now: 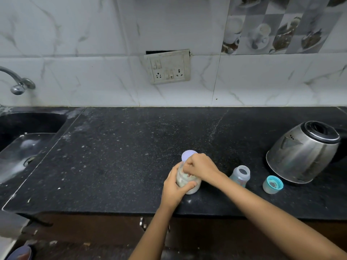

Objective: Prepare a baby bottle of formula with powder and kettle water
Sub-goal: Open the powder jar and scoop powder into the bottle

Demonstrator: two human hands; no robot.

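1. Sink (28,128) at far left, clear of the work.
2. Left hand (173,186) wrapped round powder jar (188,182) on counter (112,156), steadying it.
3. Right hand (201,167) dipped into jar mouth, fingers curled (likely scooping; contents hidden). Lid (187,154) parked just behind.
4. Baby bottle (241,175) open, beside jar for filling.
5. Bottle cap (273,184) and kettle (304,152) rightmost, within reach.

Right hand (200,167) fingertips vanish inside the powder jar (188,180) (whatever they hold is hidden); kettle (302,152) handle cropped.
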